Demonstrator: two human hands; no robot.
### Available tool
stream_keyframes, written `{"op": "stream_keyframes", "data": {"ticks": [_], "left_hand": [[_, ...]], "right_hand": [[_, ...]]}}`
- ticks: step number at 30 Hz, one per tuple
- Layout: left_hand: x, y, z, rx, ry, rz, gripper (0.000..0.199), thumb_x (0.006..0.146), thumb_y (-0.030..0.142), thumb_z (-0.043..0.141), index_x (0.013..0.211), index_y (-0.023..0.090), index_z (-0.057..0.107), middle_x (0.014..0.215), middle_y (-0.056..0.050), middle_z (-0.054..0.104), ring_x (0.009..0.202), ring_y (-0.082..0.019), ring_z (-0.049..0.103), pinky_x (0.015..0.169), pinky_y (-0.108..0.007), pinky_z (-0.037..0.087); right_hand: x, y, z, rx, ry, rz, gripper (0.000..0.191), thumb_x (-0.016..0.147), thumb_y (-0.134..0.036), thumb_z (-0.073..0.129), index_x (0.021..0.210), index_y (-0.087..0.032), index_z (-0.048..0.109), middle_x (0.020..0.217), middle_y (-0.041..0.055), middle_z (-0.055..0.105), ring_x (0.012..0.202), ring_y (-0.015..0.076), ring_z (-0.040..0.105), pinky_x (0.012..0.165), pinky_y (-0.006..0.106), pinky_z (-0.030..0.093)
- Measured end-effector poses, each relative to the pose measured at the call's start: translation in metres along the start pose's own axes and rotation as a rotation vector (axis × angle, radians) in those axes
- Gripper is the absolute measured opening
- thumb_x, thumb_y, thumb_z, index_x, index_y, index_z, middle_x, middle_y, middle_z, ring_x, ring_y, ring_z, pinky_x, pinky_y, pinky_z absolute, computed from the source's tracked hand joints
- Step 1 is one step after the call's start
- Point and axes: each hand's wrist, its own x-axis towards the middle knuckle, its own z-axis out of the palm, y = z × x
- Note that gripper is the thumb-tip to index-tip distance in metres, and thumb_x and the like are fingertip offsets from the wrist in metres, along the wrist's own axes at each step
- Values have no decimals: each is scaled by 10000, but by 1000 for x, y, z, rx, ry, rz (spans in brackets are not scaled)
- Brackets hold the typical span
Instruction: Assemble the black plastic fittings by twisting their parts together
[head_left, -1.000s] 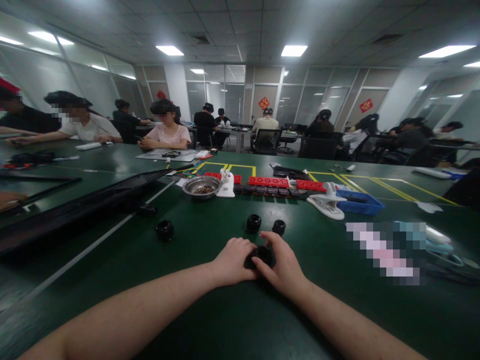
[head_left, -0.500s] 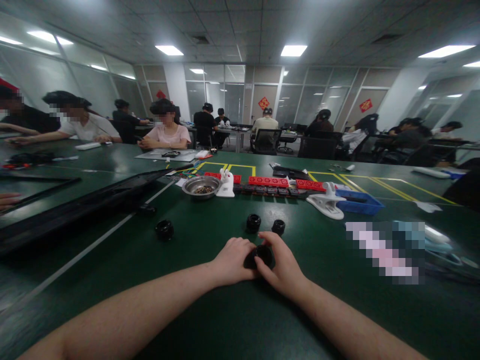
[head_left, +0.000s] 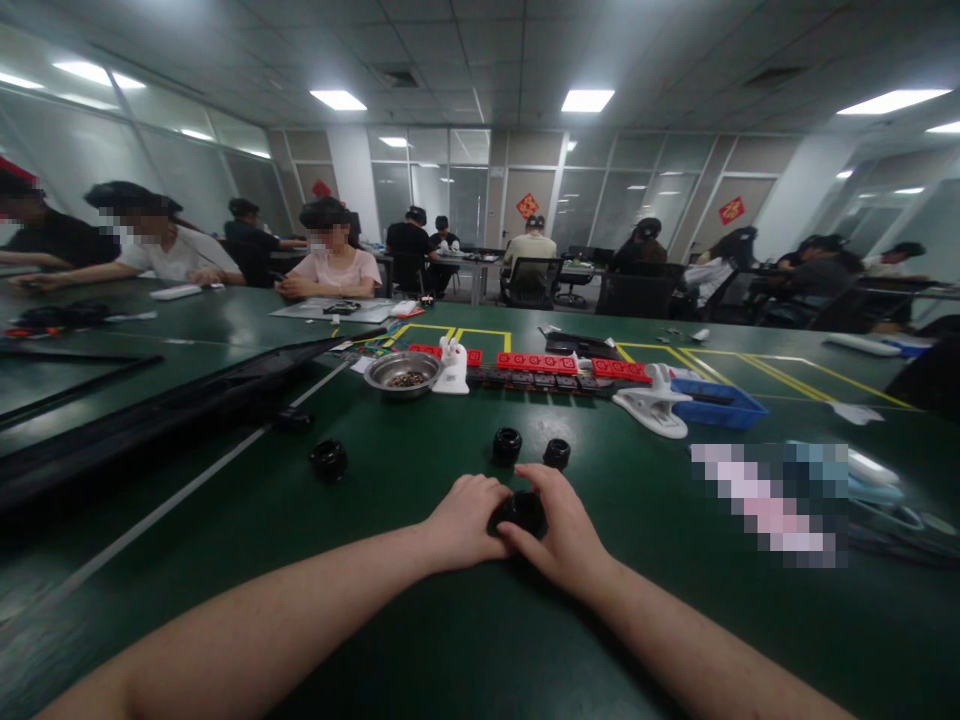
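A dark green table (head_left: 465, 650) is stretching out before me, its top gleaming faintly under the lights. A pale stripe (head_left: 180, 500) is running slantwise across it, and yellow lines (head_left: 484, 332) are marking the far part. Three black rings are sitting on it: one ring (head_left: 328, 461) to the left, well apart, and two others, a middle ring (head_left: 507, 446) and a right-hand ring (head_left: 556, 454), side by side. Farther back, a metal bowl (head_left: 405, 393) is resting beside a white clip (head_left: 451, 375), while a long black panel (head_left: 172, 420) is lying along the left.
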Motion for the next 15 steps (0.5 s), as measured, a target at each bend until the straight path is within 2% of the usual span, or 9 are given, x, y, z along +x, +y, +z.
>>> {"op": "stream_keyframes", "data": {"ticks": [4, 7, 12, 15], "left_hand": [[0, 2, -2, -8, -10, -11, 335, 654, 396, 590, 895, 167, 543, 860, -29, 572, 801, -207, 510, 750, -336, 391], [-1, 1, 0, 6, -2, -9, 324, 648, 372, 597, 895, 169, 543, 873, -30, 573, 811, -208, 508, 760, -338, 386], [0, -1, 2, -1, 8, 12, 358, 653, 399, 594, 920, 168, 535, 877, -31, 566, 814, -207, 505, 755, -334, 381], [0, 0, 2, 4, -1, 5, 354, 651, 410, 594, 904, 167, 539, 860, -31, 567, 805, -210, 507, 744, -335, 382]], "right_hand": [[0, -3, -3, 75, -31, -51, 513, 682, -134, 457, 1176, -159, 323, 1126, 134, 452, 1049, 250, 445, 883, 438, 398], [0, -4, -5, 79, -33, -99, 538, 661, -149, 460, 1182, -157, 323, 1149, 131, 438, 1076, 263, 419, 906, 454, 369], [1, -1, -1, -15, 25, -4, 496, 697, -212, 529, 1158, -163, 352, 1108, 134, 464, 1030, 273, 446, 869, 471, 388], [0, 0, 1, 25, 12, 29, 479, 708, -182, 511, 1158, -162, 348, 1091, 132, 476, 1001, 252, 472, 847, 439, 421]]}}
